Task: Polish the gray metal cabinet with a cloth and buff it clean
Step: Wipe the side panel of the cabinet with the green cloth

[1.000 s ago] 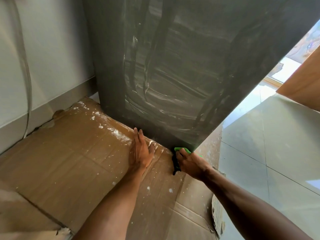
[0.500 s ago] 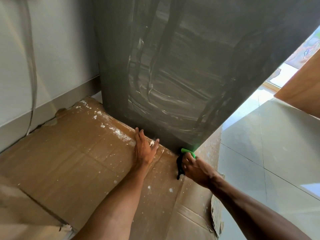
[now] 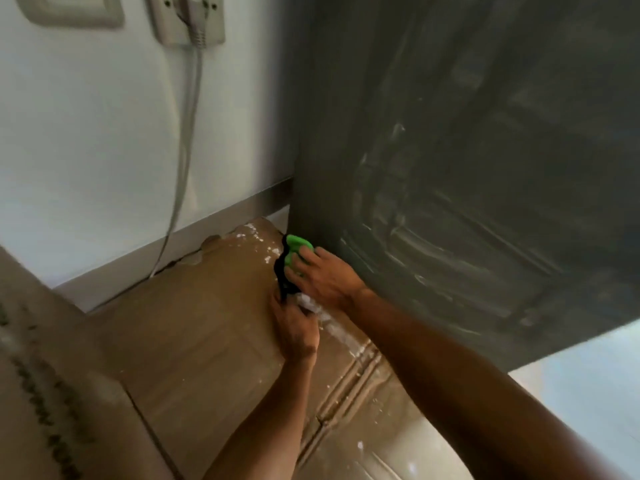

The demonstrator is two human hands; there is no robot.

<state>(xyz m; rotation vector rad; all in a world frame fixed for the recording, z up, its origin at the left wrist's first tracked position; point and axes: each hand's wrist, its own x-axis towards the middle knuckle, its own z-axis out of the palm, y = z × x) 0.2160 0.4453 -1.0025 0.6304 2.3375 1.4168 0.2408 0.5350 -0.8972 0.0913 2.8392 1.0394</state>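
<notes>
The gray metal cabinet (image 3: pixel 467 168) fills the right side, its face smeared with whitish polish streaks. At the cabinet's lower left corner my right hand (image 3: pixel 325 275) holds a green polishing pad (image 3: pixel 298 244) with a black band and presses it against the metal. Just below it, my left hand (image 3: pixel 294 329) is curled, its thumb and fingers at the lower end of the black band. A small white clump sits between the two hands. The frame is blurred by motion.
Brown cardboard (image 3: pixel 194 341) spattered with white specks covers the floor under the cabinet. A white wall (image 3: pixel 86 150) at left carries a socket with a plug (image 3: pixel 188 20) and a grey cable (image 3: pixel 183 161) running down to the skirting. Pale floor tile (image 3: pixel 588 375) shows at the lower right.
My right hand has carried the green pad from the cabinet's lower right corner to its lower left corner. My left hand has lifted off the cardboard and joined it. The view swung left.
</notes>
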